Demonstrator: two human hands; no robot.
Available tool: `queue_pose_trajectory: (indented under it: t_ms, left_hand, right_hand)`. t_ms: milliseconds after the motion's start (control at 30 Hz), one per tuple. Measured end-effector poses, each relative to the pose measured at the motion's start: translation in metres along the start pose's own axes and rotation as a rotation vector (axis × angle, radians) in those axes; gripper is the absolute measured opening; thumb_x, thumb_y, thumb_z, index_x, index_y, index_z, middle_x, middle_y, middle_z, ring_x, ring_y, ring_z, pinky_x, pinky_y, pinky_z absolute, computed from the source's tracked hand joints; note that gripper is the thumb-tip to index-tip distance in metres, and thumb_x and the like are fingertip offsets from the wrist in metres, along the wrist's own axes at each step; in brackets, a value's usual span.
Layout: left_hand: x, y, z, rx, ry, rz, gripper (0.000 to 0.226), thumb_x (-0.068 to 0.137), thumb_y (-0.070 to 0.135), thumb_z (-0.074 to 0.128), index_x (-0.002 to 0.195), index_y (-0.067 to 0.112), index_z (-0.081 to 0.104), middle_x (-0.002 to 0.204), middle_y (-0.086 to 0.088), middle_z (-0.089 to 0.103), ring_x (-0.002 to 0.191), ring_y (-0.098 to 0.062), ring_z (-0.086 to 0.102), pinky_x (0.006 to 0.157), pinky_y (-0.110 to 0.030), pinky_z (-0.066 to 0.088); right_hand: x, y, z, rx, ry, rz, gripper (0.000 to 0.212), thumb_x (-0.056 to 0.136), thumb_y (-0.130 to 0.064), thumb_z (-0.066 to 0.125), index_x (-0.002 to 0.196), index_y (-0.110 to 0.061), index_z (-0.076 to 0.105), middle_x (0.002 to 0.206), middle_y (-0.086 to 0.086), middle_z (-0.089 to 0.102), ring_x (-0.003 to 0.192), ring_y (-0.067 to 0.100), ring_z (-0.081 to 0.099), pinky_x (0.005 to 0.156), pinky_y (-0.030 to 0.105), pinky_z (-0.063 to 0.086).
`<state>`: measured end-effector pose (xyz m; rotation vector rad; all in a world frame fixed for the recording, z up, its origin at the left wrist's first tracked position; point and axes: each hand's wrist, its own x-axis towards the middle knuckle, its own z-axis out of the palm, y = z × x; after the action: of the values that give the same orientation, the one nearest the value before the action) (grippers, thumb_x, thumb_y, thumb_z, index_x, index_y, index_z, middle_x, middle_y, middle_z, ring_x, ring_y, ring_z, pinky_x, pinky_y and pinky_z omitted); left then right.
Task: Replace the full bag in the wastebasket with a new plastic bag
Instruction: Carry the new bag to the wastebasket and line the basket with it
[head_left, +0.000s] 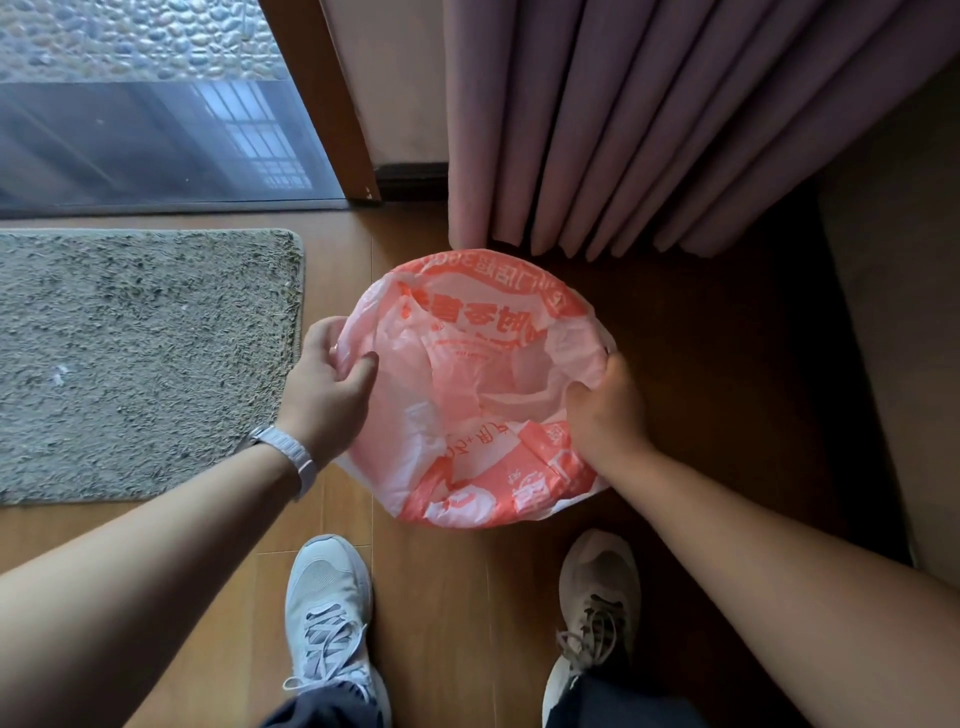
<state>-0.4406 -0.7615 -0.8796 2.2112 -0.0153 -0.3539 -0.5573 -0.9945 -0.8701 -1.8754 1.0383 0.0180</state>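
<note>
An orange-and-white printed plastic bag (483, 395) is spread over the round mouth of a wastebasket on the wooden floor, hiding the basket itself. The bag's mouth is folded outward over the rim all round. My left hand (327, 387) pinches the bag's edge at the left side of the rim, thumb inside. My right hand (605, 408) grips the bag's edge at the right side, fingers curled over the rim. The inside of the bag looks hollow, with only plastic folds showing.
A pink curtain (649, 130) hangs just behind the basket. A grey shaggy mat (140, 358) lies to the left before a glass door (156, 140). My two shoes (332, 608) stand close in front. Dark furniture (893, 312) borders the right.
</note>
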Motion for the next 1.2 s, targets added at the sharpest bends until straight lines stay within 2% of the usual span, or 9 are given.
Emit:
queue_pose_trajectory:
  t_ms: [133, 267, 367, 467, 667, 767, 900, 1133, 1200]
  left_hand:
    - [-0.016, -0.008, -0.004, 0.056, -0.041, 0.007, 0.051, 0.085, 0.03, 0.067, 0.128, 0.024, 0.04, 0.099, 0.0, 0.065, 0.084, -0.021, 0.063, 0.078, -0.035, 0.05]
    - [-0.023, -0.016, -0.008, 0.101, -0.12, -0.024, 0.06, 0.084, 0.033, 0.068, 0.133, 0.024, 0.034, 0.078, -0.004, 0.063, 0.066, -0.022, 0.062, 0.069, -0.048, 0.054]
    - [-0.027, -0.011, -0.006, 0.032, -0.165, -0.08, 0.065, 0.083, 0.038, 0.067, 0.136, 0.027, 0.032, 0.086, -0.001, 0.069, 0.077, -0.023, 0.068, 0.073, -0.049, 0.056]
    - [-0.029, -0.005, -0.001, -0.001, -0.145, -0.12, 0.065, 0.085, 0.03, 0.069, 0.139, 0.027, 0.032, 0.096, 0.004, 0.07, 0.085, -0.018, 0.069, 0.079, -0.044, 0.056]
    - [-0.037, -0.003, -0.003, -0.042, -0.191, -0.163, 0.081, 0.068, 0.051, 0.069, 0.137, 0.036, 0.028, 0.109, 0.007, 0.069, 0.097, -0.015, 0.068, 0.089, -0.045, 0.054]
    - [-0.037, -0.006, -0.005, -0.072, -0.226, -0.18, 0.076, 0.071, 0.041, 0.072, 0.135, 0.032, 0.03, 0.112, 0.003, 0.067, 0.095, -0.018, 0.068, 0.085, -0.045, 0.056]
    - [-0.032, -0.01, -0.003, -0.106, -0.257, -0.221, 0.051, 0.079, 0.022, 0.072, 0.116, 0.021, 0.038, 0.108, -0.007, 0.063, 0.091, -0.024, 0.066, 0.076, -0.046, 0.059]
    - [-0.024, -0.004, 0.013, -0.074, -0.199, -0.196, 0.045, 0.083, 0.008, 0.062, 0.119, 0.013, 0.035, 0.101, -0.004, 0.057, 0.084, -0.017, 0.061, 0.064, -0.032, 0.054]
    - [-0.024, -0.005, 0.011, -0.094, -0.184, -0.199, 0.044, 0.082, 0.01, 0.064, 0.116, 0.015, 0.038, 0.099, -0.004, 0.058, 0.084, -0.019, 0.062, 0.066, -0.035, 0.056]
  right_hand:
    - [-0.001, -0.009, 0.001, 0.051, 0.032, 0.034, 0.038, 0.093, -0.007, 0.049, 0.13, -0.012, 0.044, 0.115, 0.004, 0.055, 0.102, 0.018, 0.056, 0.074, 0.024, 0.045]
    - [-0.003, -0.011, -0.008, 0.037, 0.031, 0.021, 0.039, 0.094, -0.019, 0.053, 0.13, -0.012, 0.039, 0.111, 0.001, 0.052, 0.094, 0.015, 0.057, 0.058, 0.015, 0.042]
    - [-0.016, -0.007, -0.019, -0.016, 0.05, -0.006, 0.043, 0.092, -0.028, 0.058, 0.127, -0.017, 0.036, 0.114, 0.001, 0.048, 0.088, 0.014, 0.058, 0.056, 0.017, 0.045]
    - [-0.033, -0.004, -0.027, -0.028, 0.135, -0.043, 0.05, 0.089, -0.031, 0.062, 0.13, -0.019, 0.035, 0.123, 0.0, 0.042, 0.096, 0.013, 0.054, 0.066, 0.023, 0.054]
    - [-0.046, -0.011, -0.012, 0.12, -0.011, 0.114, 0.051, 0.084, -0.028, 0.071, 0.122, -0.02, 0.038, 0.115, 0.002, 0.054, 0.091, 0.015, 0.063, 0.059, 0.016, 0.054]
    - [-0.042, -0.007, -0.005, 0.121, -0.007, 0.153, 0.06, 0.081, -0.029, 0.076, 0.126, -0.017, 0.039, 0.112, 0.0, 0.056, 0.088, 0.012, 0.06, 0.058, 0.014, 0.05]
    - [-0.036, 0.009, 0.002, 0.1, 0.015, 0.179, 0.05, 0.083, -0.023, 0.074, 0.121, -0.017, 0.042, 0.109, 0.002, 0.06, 0.083, 0.011, 0.062, 0.057, 0.018, 0.052]
    - [-0.022, 0.013, 0.006, 0.106, 0.036, 0.198, 0.046, 0.087, -0.017, 0.067, 0.127, -0.015, 0.045, 0.109, 0.004, 0.063, 0.09, 0.017, 0.067, 0.068, 0.028, 0.059]
    - [-0.022, 0.013, 0.005, 0.115, 0.017, 0.182, 0.049, 0.086, -0.018, 0.068, 0.129, -0.015, 0.044, 0.11, 0.004, 0.063, 0.091, 0.017, 0.067, 0.069, 0.029, 0.059]
